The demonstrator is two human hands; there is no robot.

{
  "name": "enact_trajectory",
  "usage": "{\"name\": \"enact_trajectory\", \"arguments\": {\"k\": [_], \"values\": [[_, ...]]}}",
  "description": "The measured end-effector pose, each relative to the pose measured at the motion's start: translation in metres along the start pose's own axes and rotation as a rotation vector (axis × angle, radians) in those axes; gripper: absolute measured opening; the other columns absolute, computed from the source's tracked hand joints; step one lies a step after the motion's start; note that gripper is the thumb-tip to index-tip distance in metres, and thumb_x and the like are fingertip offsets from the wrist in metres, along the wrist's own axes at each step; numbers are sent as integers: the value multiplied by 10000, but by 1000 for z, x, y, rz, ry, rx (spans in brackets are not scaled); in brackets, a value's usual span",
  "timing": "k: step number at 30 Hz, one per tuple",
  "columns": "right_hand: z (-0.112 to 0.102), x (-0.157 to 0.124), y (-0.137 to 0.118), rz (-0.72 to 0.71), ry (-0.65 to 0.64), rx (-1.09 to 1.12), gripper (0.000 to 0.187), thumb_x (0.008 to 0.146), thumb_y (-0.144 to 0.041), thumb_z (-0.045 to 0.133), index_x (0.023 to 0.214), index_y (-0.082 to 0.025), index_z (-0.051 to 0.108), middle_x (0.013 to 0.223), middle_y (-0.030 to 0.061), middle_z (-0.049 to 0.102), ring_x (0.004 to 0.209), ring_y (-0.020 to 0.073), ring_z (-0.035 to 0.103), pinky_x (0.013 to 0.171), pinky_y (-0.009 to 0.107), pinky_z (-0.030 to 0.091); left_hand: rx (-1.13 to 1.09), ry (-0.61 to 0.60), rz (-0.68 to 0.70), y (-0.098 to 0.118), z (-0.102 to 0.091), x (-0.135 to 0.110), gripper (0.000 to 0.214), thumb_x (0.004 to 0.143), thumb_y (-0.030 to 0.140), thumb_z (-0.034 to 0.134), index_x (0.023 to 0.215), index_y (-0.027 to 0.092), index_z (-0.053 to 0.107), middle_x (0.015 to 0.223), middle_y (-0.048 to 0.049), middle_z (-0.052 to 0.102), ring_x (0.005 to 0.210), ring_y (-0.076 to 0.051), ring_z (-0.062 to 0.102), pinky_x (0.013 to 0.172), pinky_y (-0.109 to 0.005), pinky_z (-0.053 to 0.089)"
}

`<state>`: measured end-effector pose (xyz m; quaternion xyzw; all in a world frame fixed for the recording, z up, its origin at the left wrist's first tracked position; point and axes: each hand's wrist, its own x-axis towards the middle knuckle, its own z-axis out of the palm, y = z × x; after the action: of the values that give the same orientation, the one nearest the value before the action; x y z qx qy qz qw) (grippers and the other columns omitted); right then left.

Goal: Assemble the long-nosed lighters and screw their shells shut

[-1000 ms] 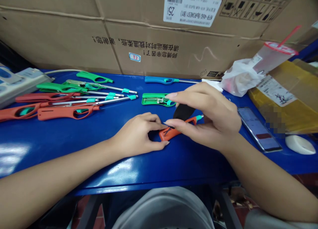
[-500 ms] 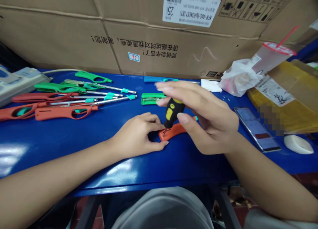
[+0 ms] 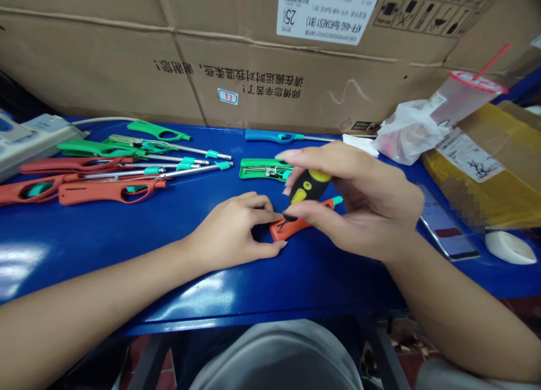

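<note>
My right hand (image 3: 359, 201) grips a short black and yellow screwdriver (image 3: 307, 188), its tip down on an orange lighter handle (image 3: 291, 225) lying on the blue table (image 3: 127, 243). My left hand (image 3: 232, 229) rests on the table with thumb and fingers pinched on the near end of that orange handle. A green opened lighter half (image 3: 262, 169) lies just beyond my hands.
A pile of green and orange long-nosed lighters (image 3: 105, 173) lies at the left, a blue one (image 3: 274, 136) at the back. Cardboard boxes (image 3: 253, 57) wall the far side. A phone (image 3: 443, 224), a white tape roll (image 3: 509, 247), a plastic bag (image 3: 406, 131) and a cup (image 3: 465, 97) sit at the right.
My right hand has turned the screwdriver between its fingers, opening then closing round the handle, with the tip staying on the orange handle. My left hand has not moved.
</note>
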<state>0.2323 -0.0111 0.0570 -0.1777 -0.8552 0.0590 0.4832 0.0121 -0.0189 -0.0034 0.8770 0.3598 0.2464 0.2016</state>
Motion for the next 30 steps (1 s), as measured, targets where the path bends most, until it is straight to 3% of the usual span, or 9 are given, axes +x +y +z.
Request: {"name": "enact_trajectory", "arguments": {"k": [3,7,13,17,20,23,28,30], "values": [[0,0,0,-63,43,-156,286,955,-332,777,1209,-218,711,955,25,749,837,173,710,808,342,673,-12,-17,-27,2,-1,1,193,852,324,805,1022,232,805,967,-17,741,902,-225,706,799,-363,568],[-2,0,-3,14,-176,-97,378,1116,-300,446,1472,-249,562,1237,60,734,1101,213,718,1004,436,640,-14,-27,-9,2,-2,1,165,863,327,793,996,231,806,996,-24,755,946,-241,710,855,-391,564],[-1,-1,1,-47,-41,-149,333,1008,-348,699,1316,-231,650,1104,45,754,1042,231,727,966,444,651,-7,-12,-56,4,-2,0,141,858,328,794,935,210,796,946,-22,743,879,-218,705,779,-353,557],[-2,0,1,22,-155,-47,394,1077,-252,525,1471,-242,540,1352,88,708,1181,237,709,1073,476,602,1,-34,-27,3,-1,1,178,871,353,784,1010,246,817,952,-26,753,909,-235,700,816,-378,557],[-1,0,1,-8,-97,-12,341,1048,-255,608,1389,-244,603,1202,60,754,1064,215,738,1001,434,638,-25,-42,-41,2,-1,1,158,873,347,776,973,230,815,981,-34,756,925,-238,705,832,-383,570],[0,-1,0,-54,-37,-120,321,1004,-319,704,1314,-264,643,1070,32,760,1004,221,747,953,433,660,-41,-50,-85,4,-3,1,168,878,339,763,992,223,804,1052,-38,762,941,-232,716,821,-365,587],[-5,2,-5,-29,-175,-82,402,1062,-201,506,1455,-278,549,1352,50,717,1263,237,684,1090,441,606,8,-71,-88,9,-4,1,194,877,328,754,1049,259,811,1080,-47,764,1032,-272,707,906,-414,583],[-5,2,-6,-20,-180,-39,363,1060,-178,510,1408,-255,580,1298,47,731,1214,215,701,1061,413,618,9,-65,-102,11,-3,0,178,873,316,754,1031,252,805,1068,-51,757,1036,-277,702,892,-414,585]]}}
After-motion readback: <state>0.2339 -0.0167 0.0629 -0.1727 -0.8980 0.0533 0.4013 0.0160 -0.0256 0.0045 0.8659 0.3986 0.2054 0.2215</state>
